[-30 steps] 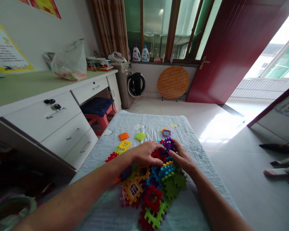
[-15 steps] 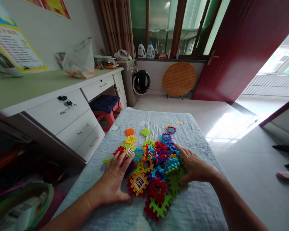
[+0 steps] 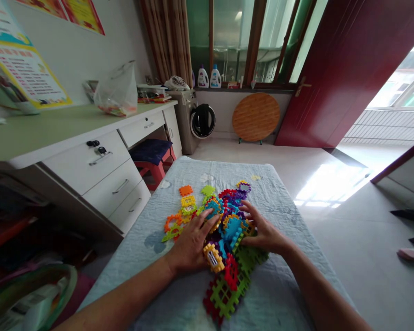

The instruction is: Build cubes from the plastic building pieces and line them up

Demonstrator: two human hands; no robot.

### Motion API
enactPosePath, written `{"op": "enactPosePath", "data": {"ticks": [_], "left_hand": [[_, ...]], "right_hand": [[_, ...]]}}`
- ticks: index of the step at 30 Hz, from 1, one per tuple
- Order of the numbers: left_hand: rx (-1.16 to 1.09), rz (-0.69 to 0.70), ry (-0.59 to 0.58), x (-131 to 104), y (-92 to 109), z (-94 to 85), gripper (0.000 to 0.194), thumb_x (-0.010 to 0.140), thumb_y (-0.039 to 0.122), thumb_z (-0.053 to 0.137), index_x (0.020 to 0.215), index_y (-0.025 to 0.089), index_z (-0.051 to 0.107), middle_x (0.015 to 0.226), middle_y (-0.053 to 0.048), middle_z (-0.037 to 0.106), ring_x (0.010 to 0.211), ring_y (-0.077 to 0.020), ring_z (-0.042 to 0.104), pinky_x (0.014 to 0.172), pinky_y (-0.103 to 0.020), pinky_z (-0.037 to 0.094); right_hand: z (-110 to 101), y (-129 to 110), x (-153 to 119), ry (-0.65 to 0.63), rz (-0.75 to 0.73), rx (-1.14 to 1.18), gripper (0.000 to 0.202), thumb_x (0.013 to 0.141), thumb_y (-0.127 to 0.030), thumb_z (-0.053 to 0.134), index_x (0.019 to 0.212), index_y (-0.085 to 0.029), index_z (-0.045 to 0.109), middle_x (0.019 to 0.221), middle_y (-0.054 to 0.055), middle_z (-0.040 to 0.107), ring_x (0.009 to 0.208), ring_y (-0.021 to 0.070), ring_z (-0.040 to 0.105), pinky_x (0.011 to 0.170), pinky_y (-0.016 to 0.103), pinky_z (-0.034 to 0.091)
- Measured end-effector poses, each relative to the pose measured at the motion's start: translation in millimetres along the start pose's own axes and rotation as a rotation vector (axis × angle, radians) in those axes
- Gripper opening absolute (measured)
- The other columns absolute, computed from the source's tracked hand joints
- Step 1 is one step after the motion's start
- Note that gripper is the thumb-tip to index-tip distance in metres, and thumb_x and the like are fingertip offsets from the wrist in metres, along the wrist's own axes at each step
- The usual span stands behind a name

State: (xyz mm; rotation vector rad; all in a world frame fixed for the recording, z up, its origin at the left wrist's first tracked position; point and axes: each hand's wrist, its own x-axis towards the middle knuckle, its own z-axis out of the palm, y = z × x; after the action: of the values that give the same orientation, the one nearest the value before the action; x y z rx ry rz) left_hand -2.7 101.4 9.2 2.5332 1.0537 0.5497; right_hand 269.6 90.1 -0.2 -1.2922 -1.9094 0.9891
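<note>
A heap of colourful plastic interlocking building pieces (image 3: pixel 232 230) lies on the cloth-covered table (image 3: pixel 279 294). My left hand (image 3: pixel 192 241) rests against the heap's left side, fingers spread over blue and yellow pieces. On the opposite side, my right hand (image 3: pixel 264 230) touches the pieces with curved, parted fingers, close to a blue piece (image 3: pixel 233 228). Neither hand is closed round a piece. Toward me lie a green window-frame piece (image 3: pixel 224 294) and a red piece (image 3: pixel 231 271). A yellow piece with a white window (image 3: pixel 213 257) tilts beside my left hand. Some pieces are hidden under my fingers.
An orange piece (image 3: pixel 185 190) and a yellow window piece (image 3: pixel 188 202) lie at the far left of the cloth. A white desk (image 3: pixel 89 161) stands to the left, with a red stool (image 3: pixel 153 156) beside it. A washing machine (image 3: pixel 186 119) is behind.
Both hands have moved inward, my left one farther to the right. The pieces between them are bunched more tightly and piled higher, and several now tilt.
</note>
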Motion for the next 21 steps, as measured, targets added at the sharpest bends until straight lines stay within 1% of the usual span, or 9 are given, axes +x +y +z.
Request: {"op": "enactPosePath", "data": {"ticks": [2,6,9,12,14,17,21], "left_hand": [[-0.023,-0.024,0.023,5,2,-0.5,0.090,0.067,0.051,0.069,0.144,0.028,0.028,0.149,-0.010,0.026,0.131,-0.0337,0.035,0.110,-0.048,0.031],[-0.086,-0.031,0.013,17,4,-3.7,0.097,0.061,0.055,0.072,0.143,0.030,0.028,0.150,-0.009,0.025,0.133,-0.0345,0.032,0.111,-0.049,0.029],[-0.137,-0.037,0.022,27,3,-4.8,0.098,0.060,0.051,0.075,0.143,0.029,0.029,0.151,-0.009,0.022,0.135,-0.0336,0.028,0.112,-0.049,0.027],[-0.202,-0.038,0.062,39,3,-2.6,0.098,0.058,0.043,0.077,0.143,0.028,0.029,0.151,-0.010,0.019,0.137,-0.0334,0.025,0.113,-0.048,0.026],[-0.244,-0.024,0.093,48,3,-0.4,0.095,0.059,0.034,0.075,0.142,0.026,0.029,0.150,-0.011,0.020,0.137,-0.0330,0.025,0.112,-0.048,0.027],[-0.287,-0.003,0.151,59,4,1.2,0.084,0.060,0.024,0.072,0.137,0.023,0.036,0.146,-0.012,0.026,0.134,-0.0313,0.030,0.112,-0.047,0.028],[-0.318,0.010,0.184,67,6,-3.0,0.070,0.063,0.020,0.070,0.129,0.023,0.046,0.136,-0.010,0.039,0.128,-0.0279,0.039,0.109,-0.043,0.033]], "right_hand": [[2,4,1,0.007,-0.009,0.038,0.096,0.066,-0.036,0.076,0.144,-0.031,0.020,0.140,0.010,0.042,0.118,0.0259,0.049,0.099,0.045,0.042],[7,9,7,0.017,-0.021,0.180,0.084,0.071,-0.033,0.072,0.141,-0.031,0.026,0.140,0.009,0.042,0.122,0.0250,0.046,0.100,0.044,0.042],[10,7,11,0.017,-0.009,0.321,0.076,0.075,-0.036,0.067,0.140,-0.029,0.029,0.140,0.009,0.042,0.122,0.0248,0.047,0.099,0.044,0.042],[11,-1,14,0.017,0.018,0.472,0.072,0.077,-0.042,0.064,0.140,-0.029,0.031,0.134,0.009,0.047,0.115,0.0241,0.052,0.097,0.043,0.044],[12,-5,16,0.051,0.023,0.562,0.072,0.076,-0.045,0.064,0.139,-0.030,0.032,0.131,0.007,0.049,0.112,0.0236,0.054,0.096,0.042,0.044],[14,-7,17,0.096,0.011,0.696,0.075,0.074,-0.041,0.069,0.139,-0.033,0.033,0.131,0.005,0.049,0.111,0.0228,0.054,0.096,0.040,0.043],[16,-7,18,0.135,0.028,0.801,0.083,0.071,-0.031,0.073,0.140,-0.035,0.027,0.126,0.005,0.053,0.102,0.0206,0.058,0.088,0.037,0.048]]}}
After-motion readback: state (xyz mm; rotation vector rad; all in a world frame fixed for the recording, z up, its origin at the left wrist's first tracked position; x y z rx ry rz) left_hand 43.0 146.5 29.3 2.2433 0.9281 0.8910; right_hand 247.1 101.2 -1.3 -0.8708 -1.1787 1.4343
